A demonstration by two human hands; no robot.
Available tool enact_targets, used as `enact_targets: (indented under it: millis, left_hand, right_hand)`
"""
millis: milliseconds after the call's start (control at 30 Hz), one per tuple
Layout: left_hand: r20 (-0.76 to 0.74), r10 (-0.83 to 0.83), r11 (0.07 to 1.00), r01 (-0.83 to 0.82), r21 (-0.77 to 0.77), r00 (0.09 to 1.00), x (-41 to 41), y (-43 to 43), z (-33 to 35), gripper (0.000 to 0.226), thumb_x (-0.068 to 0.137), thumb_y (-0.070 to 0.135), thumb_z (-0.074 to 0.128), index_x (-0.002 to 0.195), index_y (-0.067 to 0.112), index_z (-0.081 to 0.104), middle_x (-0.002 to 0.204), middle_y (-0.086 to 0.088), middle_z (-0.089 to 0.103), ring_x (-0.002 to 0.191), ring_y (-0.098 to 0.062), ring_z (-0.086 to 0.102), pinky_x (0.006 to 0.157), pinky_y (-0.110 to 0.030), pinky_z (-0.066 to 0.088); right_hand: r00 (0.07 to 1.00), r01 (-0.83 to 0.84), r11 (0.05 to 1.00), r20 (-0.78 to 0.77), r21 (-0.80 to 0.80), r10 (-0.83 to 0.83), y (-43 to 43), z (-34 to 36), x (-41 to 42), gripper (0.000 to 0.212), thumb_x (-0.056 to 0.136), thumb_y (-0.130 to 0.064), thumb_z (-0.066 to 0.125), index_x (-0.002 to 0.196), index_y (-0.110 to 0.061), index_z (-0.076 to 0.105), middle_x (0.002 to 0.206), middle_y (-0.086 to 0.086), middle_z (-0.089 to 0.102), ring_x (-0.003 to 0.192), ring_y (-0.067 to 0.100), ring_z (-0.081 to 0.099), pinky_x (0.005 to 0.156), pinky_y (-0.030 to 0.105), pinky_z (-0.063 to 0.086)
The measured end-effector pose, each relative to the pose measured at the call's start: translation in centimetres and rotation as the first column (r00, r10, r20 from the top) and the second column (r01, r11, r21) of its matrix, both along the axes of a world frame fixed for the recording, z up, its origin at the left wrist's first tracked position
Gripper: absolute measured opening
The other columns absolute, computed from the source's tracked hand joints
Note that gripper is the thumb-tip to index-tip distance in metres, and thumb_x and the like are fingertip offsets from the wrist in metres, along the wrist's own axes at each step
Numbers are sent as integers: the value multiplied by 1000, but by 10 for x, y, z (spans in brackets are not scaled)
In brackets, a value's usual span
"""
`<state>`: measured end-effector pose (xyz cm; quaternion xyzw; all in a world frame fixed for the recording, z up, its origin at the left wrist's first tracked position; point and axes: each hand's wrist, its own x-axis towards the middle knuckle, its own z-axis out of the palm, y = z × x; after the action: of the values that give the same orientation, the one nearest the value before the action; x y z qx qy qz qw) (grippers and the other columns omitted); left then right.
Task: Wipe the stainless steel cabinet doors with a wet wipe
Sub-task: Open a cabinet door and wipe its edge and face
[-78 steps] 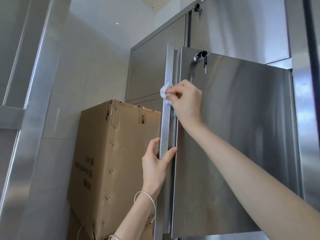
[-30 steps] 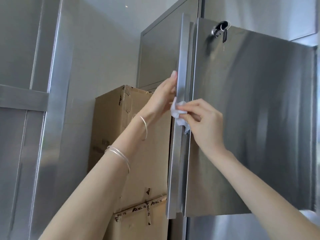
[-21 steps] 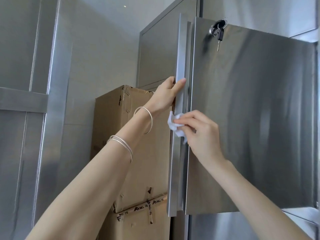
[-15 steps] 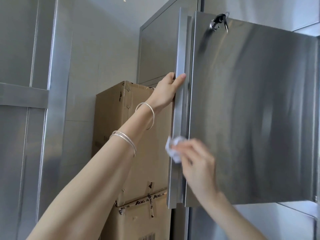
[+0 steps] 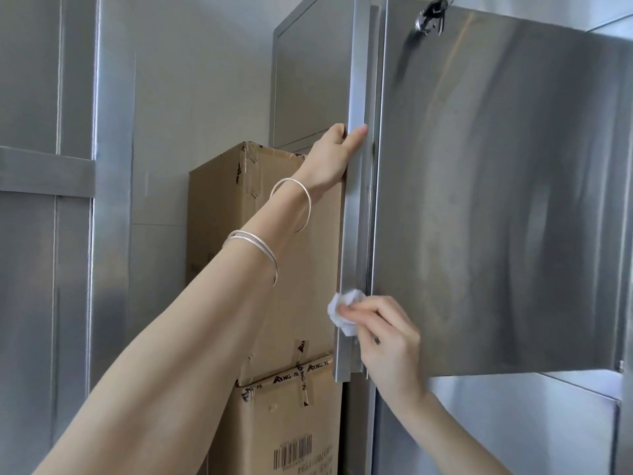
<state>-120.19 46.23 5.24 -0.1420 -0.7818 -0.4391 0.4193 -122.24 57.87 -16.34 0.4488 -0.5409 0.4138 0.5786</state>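
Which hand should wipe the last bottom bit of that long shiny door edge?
The right hand. It pinches the wet wipe against the edge strip, just above its bottom end. The left hand grips the strip higher up, probably steadying the open door, and holds no wipe.

Left arm bare, reaching up from lower left, nearly straight. Left hand [image 5: 330,156] high, thumb laid across the front of the door edge [image 5: 356,217], fingers wrapped behind it, out of sight. Right arm rises from lower right. Right hand [image 5: 388,344] sits lower, back toward camera, curled fingers [image 5: 371,305] pinching the wet wipe [image 5: 344,310] against the same edge.
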Motion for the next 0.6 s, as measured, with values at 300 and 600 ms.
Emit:
enact_targets:
  millis: [300,600]
  left_hand:
    - [0,-5,1000,5,8,1000,-5,-2,1,32,100,42,44,92,13,32,88,-9,34,78,-22,30,63,-35,24]
    - [30,-11,999,10,41,999,-6,-2,-7,26,100,40,45,98,14,38,92,-7,39,82,-20,35,68,-34,30]
  right_hand:
    - [1000,-4,998,19,-61,5,-7,24,-9,22,76,14,63,80,-4,76,71,6,64,64,20,59,62,21,46]
    - [998,-60,971,50,230,50,1,-77,-19,36,64,25,67,80,-7,69,72,2,59,68,21,59,61,27,49]
